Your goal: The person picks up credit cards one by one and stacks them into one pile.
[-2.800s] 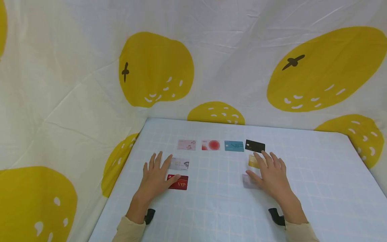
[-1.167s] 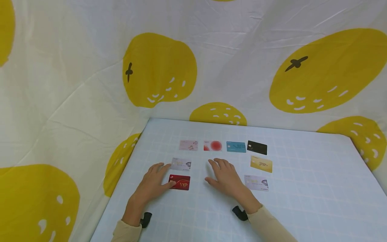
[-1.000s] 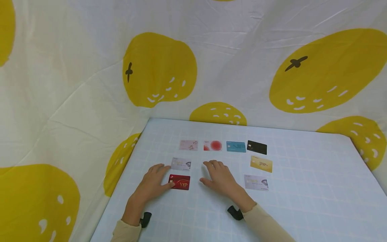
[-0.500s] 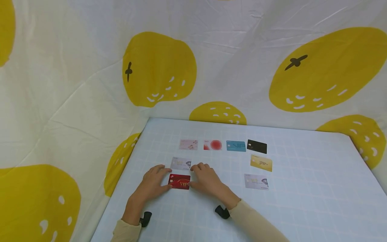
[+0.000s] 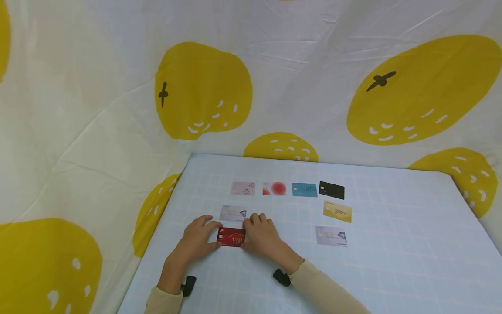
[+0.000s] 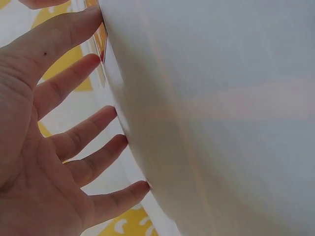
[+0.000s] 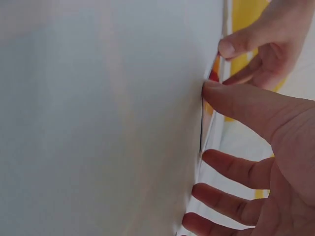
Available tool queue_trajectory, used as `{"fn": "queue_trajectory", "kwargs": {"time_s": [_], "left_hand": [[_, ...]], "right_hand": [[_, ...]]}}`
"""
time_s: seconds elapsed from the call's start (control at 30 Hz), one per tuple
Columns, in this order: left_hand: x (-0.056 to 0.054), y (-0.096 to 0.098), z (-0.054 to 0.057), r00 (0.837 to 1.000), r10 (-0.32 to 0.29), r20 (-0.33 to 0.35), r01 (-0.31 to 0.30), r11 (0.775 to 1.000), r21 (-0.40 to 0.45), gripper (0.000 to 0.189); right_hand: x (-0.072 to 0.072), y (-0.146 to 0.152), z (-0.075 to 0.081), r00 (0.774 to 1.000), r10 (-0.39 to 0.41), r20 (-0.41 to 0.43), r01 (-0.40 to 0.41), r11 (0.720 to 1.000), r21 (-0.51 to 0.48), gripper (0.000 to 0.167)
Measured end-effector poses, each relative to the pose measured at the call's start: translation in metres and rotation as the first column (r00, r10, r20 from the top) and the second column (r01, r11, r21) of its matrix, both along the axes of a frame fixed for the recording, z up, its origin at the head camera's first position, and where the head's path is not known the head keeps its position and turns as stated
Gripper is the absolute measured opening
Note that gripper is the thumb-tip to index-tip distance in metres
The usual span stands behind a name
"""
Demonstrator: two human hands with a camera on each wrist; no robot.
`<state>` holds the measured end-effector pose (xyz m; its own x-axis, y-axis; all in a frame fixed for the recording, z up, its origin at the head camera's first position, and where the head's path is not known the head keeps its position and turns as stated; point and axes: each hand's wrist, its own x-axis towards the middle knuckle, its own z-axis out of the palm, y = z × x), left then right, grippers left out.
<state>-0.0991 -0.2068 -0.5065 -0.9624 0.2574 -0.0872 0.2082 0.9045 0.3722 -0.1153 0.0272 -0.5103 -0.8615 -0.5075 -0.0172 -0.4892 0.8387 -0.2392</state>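
Note:
A red VIP card (image 5: 231, 237) lies flat on the table between my two hands. My left hand (image 5: 196, 240) is at its left short edge, index fingertip by the upper corner and thumb tip by the lower one. At the right edge, my right hand (image 5: 264, 235) has its thumb and index placed likewise. The left wrist view shows the left fingers (image 6: 93, 167) spread, tips on the tabletop. In the right wrist view the right fingers (image 7: 231, 164) are also spread along the surface. Just above the red card lies a silver card (image 5: 232, 213), close to both index fingers.
Along the back run a pink card (image 5: 243, 188), a white card with a red circle (image 5: 274, 189), a teal card (image 5: 304, 189) and a black card (image 5: 331, 190). On the right lie a gold card (image 5: 337, 212) and another silver card (image 5: 331, 236). Fruit-print cloth (image 5: 294, 87) hangs behind.
My right hand has moved left from the right-hand cards to the red card's right edge. The left thumb has slid off the red card's face to its lower left corner.

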Motion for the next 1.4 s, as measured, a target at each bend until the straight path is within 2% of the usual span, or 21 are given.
{"fn": "queue_trajectory", "kwargs": {"time_s": [0.13, 0.37, 0.63, 0.97, 1.07, 1.2, 1.3, 1.4], "left_hand": [[0.000, -0.001, -0.001, 1.000, -0.010, -0.014, 0.010, 1.000, 0.005, 0.051], [0.002, -0.002, 0.000, 1.000, 0.014, 0.009, -0.014, 1.000, 0.000, 0.054], [0.002, -0.002, -0.002, 1.000, 0.005, 0.004, -0.005, 1.000, -0.007, 0.058], [-0.003, -0.002, -0.003, 1.000, 0.007, -0.002, -0.007, 1.000, 0.010, 0.052], [-0.004, -0.001, -0.003, 0.999, 0.027, 0.026, -0.028, 0.999, 0.045, 0.050], [-0.007, 0.001, -0.004, 0.994, 0.029, 0.105, -0.044, 0.989, 0.138, 0.048], [-0.009, 0.002, -0.005, 0.989, 0.020, 0.147, -0.052, 0.975, 0.215, 0.045], [-0.010, 0.003, -0.006, 0.986, 0.027, 0.162, -0.072, 0.958, 0.278, 0.041]], "right_hand": [[0.001, -0.003, 0.001, 1.000, 0.014, -0.016, -0.014, 1.000, -0.004, 0.050], [0.001, -0.005, -0.002, 1.000, 0.021, 0.004, -0.021, 1.000, -0.022, 0.045], [0.001, -0.004, 0.001, 1.000, 0.005, 0.028, -0.004, 0.999, -0.043, 0.045], [0.001, -0.003, 0.000, 0.999, -0.018, 0.041, 0.022, 0.996, -0.091, 0.044], [-0.001, -0.003, -0.001, 0.998, -0.023, 0.053, 0.029, 0.993, -0.115, 0.042], [-0.003, -0.001, -0.001, 0.996, -0.026, 0.085, 0.041, 0.982, -0.183, 0.036], [-0.006, 0.000, -0.001, 0.988, -0.015, 0.155, 0.059, 0.957, -0.284, 0.026], [-0.008, 0.002, -0.001, 0.970, 0.011, 0.242, 0.088, 0.916, -0.392, 0.019]]}}
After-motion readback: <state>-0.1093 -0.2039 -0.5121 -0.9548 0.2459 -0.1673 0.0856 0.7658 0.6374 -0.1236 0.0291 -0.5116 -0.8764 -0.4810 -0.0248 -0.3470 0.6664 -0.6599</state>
